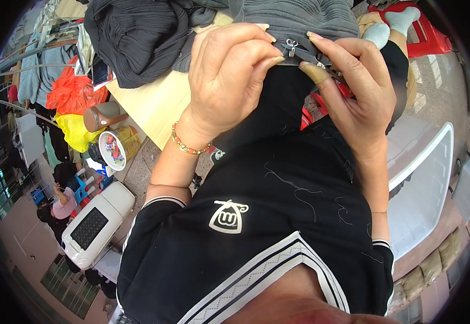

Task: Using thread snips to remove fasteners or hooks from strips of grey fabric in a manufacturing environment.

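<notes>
Both hands are raised in front of me, close together, over a grey ribbed garment [310, 19]. A narrow dark strip [306, 56] with small silver metal hooks [292, 46] stretches between them. My left hand [227, 81], with a beaded bracelet on its wrist, pinches the strip's left end between thumb and fingers. My right hand [362, 89] grips it further right between thumb and forefinger; a second small metal piece [320, 65] shows beside its thumb. That thumb has a yellowish-brown covering at the tip. Whether the strip joins the garment behind it I cannot tell.
A dark pleated garment [137, 43] is heaped on the pale wooden table [151, 116] at the left. Beyond it are red [70, 89] and yellow plastic bags [75, 129], a brown cup and a white tub [112, 151]. A large white bin [424, 189] stands at right.
</notes>
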The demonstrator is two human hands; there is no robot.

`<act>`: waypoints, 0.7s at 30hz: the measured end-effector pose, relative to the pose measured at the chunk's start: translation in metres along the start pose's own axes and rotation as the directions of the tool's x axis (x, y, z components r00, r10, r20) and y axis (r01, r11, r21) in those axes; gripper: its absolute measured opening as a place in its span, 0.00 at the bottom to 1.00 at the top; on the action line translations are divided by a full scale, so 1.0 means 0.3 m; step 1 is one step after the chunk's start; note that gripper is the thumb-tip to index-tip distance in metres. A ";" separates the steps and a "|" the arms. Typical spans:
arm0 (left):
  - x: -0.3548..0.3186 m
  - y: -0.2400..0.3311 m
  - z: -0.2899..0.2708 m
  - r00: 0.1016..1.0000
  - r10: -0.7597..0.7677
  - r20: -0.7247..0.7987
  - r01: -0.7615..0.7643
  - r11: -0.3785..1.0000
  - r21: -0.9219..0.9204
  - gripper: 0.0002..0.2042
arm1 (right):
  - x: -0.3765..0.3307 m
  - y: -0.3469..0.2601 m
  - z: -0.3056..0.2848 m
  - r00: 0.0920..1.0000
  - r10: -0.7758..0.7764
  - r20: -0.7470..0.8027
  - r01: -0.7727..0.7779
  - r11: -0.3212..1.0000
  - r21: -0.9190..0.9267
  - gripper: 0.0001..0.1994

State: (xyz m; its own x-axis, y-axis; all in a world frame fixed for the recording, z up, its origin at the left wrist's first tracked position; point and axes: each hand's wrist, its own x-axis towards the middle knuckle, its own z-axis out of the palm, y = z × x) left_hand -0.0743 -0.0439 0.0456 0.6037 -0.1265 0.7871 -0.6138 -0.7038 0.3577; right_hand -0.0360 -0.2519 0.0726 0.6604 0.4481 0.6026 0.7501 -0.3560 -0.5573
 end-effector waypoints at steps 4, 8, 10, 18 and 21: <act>-0.008 0.002 -0.001 1.000 -0.009 0.006 0.009 1.000 -0.018 0.07 | -0.005 0.003 0.011 1.000 0.003 -0.019 -0.002 0.999 0.039 0.22; -0.011 0.004 0.000 0.999 -0.038 -0.002 0.038 0.998 -0.040 0.07 | -0.006 0.009 0.016 0.999 -0.018 -0.047 0.020 0.998 0.051 0.22; -0.012 0.004 -0.003 0.999 -0.033 0.011 0.034 0.999 -0.035 0.06 | -0.005 0.009 0.020 0.998 -0.037 -0.055 0.038 0.999 0.020 0.22; -0.012 0.018 -0.016 0.998 -0.062 0.020 0.063 0.996 -0.060 0.07 | 0.006 0.009 -0.005 0.996 0.027 -0.084 -0.025 1.000 0.019 0.17; 0.028 0.037 -0.041 0.995 -0.057 0.082 0.055 0.998 0.022 0.15 | -0.001 0.045 -0.047 0.989 0.097 -0.107 -0.089 0.993 0.078 0.17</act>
State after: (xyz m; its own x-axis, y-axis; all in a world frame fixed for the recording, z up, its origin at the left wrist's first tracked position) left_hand -0.0823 -0.0444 0.0624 0.6775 -0.1433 0.7215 -0.5683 -0.7247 0.3897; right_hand -0.0257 -0.2683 0.0728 0.7303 0.3208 0.6031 0.6831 -0.3294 -0.6519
